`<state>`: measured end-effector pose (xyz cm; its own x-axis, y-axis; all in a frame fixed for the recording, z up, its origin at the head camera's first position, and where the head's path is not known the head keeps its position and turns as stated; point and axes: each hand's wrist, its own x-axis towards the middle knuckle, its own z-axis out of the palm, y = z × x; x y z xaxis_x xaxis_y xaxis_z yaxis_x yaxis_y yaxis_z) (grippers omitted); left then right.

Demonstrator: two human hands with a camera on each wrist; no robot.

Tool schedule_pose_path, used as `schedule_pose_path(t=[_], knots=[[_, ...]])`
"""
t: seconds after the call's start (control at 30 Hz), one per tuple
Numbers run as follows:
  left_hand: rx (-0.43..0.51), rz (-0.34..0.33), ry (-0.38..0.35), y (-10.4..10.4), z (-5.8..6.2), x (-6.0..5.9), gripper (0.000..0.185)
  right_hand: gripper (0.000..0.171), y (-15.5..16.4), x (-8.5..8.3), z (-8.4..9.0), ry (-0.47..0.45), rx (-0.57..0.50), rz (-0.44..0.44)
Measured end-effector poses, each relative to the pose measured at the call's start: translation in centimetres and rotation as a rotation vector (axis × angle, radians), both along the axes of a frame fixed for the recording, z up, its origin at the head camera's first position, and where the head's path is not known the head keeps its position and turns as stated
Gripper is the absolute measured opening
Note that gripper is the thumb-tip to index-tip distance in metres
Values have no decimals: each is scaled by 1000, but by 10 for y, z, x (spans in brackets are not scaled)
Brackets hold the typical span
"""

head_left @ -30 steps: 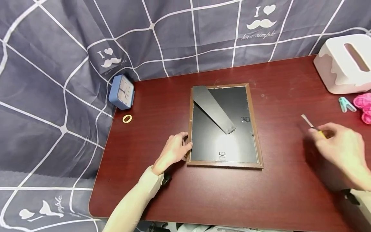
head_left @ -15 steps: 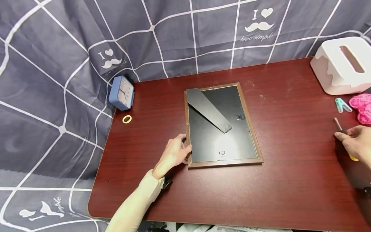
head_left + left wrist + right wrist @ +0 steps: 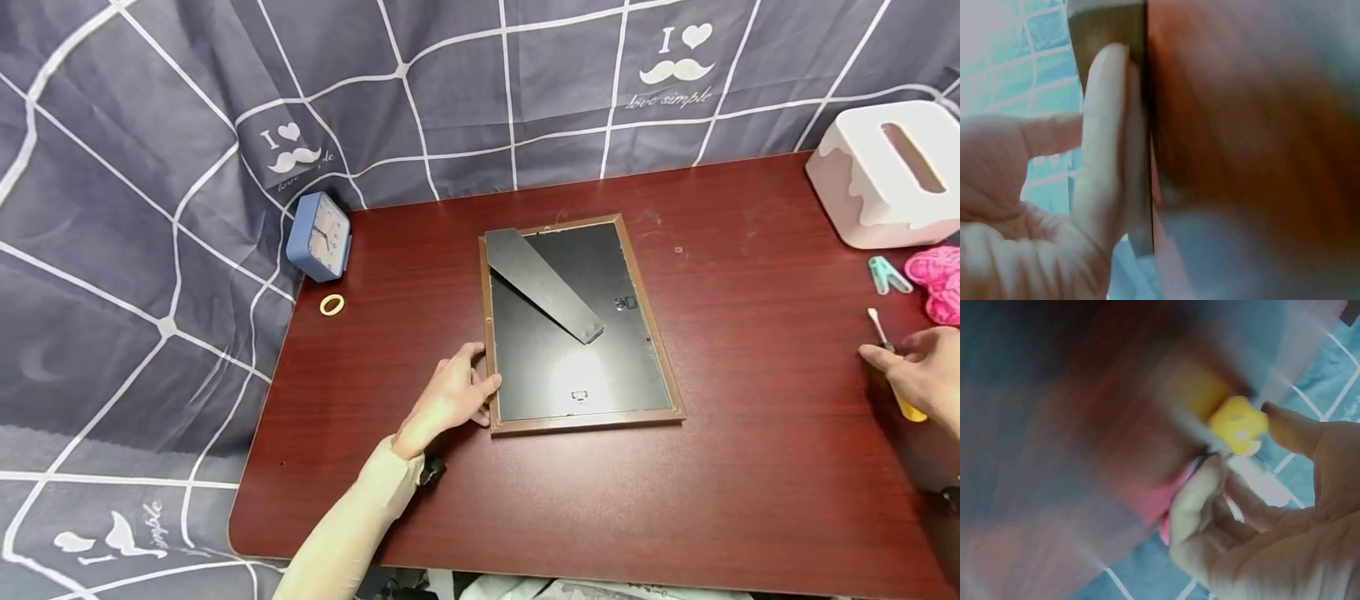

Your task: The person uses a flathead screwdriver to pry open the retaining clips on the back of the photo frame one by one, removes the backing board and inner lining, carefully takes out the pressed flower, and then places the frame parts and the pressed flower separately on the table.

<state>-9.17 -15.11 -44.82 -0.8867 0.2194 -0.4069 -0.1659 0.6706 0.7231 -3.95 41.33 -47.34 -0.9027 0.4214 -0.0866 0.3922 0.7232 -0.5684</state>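
Observation:
A brown-edged picture frame (image 3: 675, 392) lies back side up on the table, its black backing and slanted grey stand leg (image 3: 547, 287) showing. My left hand (image 3: 450, 392) grips the frame's left edge, thumb on top; a finger runs along the side in the left wrist view. At the far right, my right hand (image 3: 930, 371) holds a screwdriver (image 3: 909, 410) with a yellow handle, low at the tabletop. Its shaft points away from me, and the hand covers its middle. The right wrist view has thumb and fingers on either side of the handle end (image 3: 1238, 425).
A blue clock (image 3: 318, 237) and a pale yellow ring (image 3: 332, 305) sit at the left. Along the right are a tissue box (image 3: 885, 175), a mint clip (image 3: 888, 275) and pink yarn (image 3: 937, 283). A grey patterned curtain (image 3: 555, 83) closes the back and left.
My right hand has carried the screwdriver rightward and down to the table near the yarn. The picture frame's far end has shifted left, with my left hand still at its edge.

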Motion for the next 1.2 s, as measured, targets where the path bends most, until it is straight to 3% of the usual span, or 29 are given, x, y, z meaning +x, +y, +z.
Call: schedule_pose_path(t=[0.1,0.17,0.23,0.37,0.47,0.63,0.77,0.97,1.1,1.2], knots=[[56,37,1,-11,5,-10,71,57,-17,-1,10,49,23,-69],[53,71,83,-20,9,-19,67,56,-31,-4,18,96,35,-99],[23,103,211,-28,13,-30,58,54,-44,-11,27,149,52,-92],[-67,165,471,-41,16,-52,46,45,-67,-32,33,350,110,39],[-107,188,590,-47,14,-67,47,44,-84,-51,30,447,97,149],[-177,150,678,-53,3,-86,60,56,-100,-77,28,399,78,268],[-244,112,721,-56,-4,-95,70,62,-110,-93,27,387,115,308],[-279,85,727,-55,-5,-94,67,61,-125,-98,25,387,85,321],[-269,78,616,-46,-3,-89,56,60,-137,-95,25,326,51,365],[-180,53,422,-38,-3,-85,51,60,-148,-94,26,254,32,414]])
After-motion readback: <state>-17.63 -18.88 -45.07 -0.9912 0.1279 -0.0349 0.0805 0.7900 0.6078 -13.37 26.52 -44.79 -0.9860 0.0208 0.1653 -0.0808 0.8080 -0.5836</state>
